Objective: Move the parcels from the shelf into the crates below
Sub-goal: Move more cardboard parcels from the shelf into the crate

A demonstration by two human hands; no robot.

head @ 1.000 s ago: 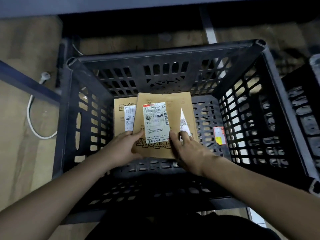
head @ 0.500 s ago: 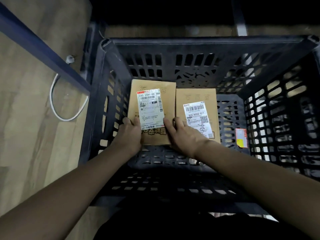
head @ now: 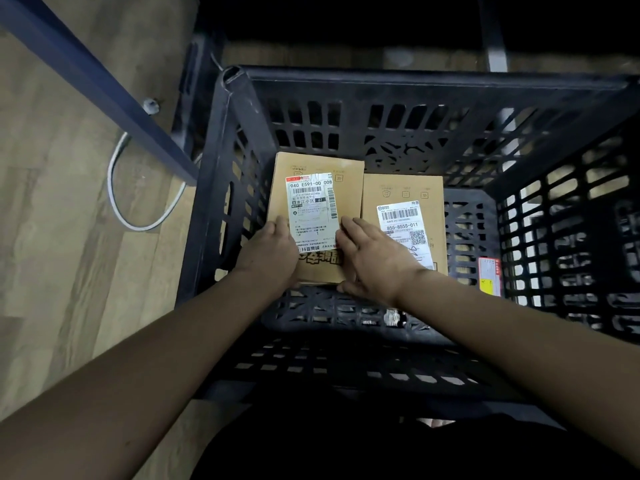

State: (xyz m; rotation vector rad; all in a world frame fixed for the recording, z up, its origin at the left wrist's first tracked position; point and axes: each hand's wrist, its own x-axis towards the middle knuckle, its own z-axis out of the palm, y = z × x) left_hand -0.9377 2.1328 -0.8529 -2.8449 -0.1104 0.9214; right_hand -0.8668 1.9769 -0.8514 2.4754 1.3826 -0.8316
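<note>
parcels: 2 (head: 313, 202) (head: 403, 216) | crates: 1 (head: 415, 84) | hands: 2 (head: 268, 252) (head: 375, 259) | cables: 1 (head: 138, 216)
</note>
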